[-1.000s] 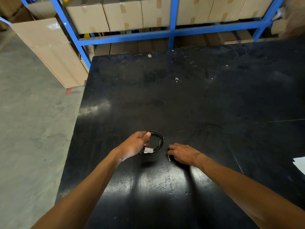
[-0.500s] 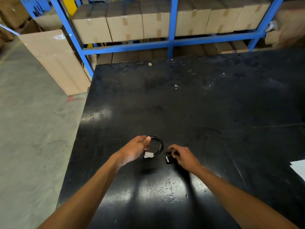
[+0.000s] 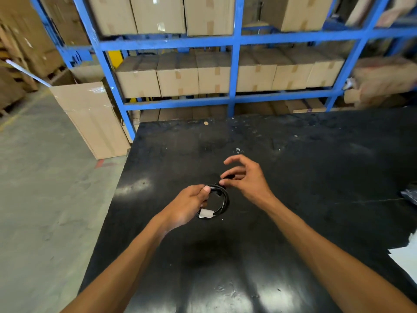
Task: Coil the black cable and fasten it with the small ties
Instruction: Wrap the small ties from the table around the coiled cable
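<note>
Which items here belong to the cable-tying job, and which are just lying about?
In the job: black cable coil, gripped by left hand; small dark tie, pinched by right hand; white label on the coil.
Lying about: white sheet, cardboard boxes, blue rack.

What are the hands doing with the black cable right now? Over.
Left hand grips coiled black cable above the table. Right hand pinches a small dark tie at the coil's top. White tag on coil. Nothing blocking.

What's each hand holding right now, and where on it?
The left hand grips the coiled cable on the coil's left side, thumb on its top. The right hand pinches something small and dark at the coil's top edge; what it is cannot be told.
</note>
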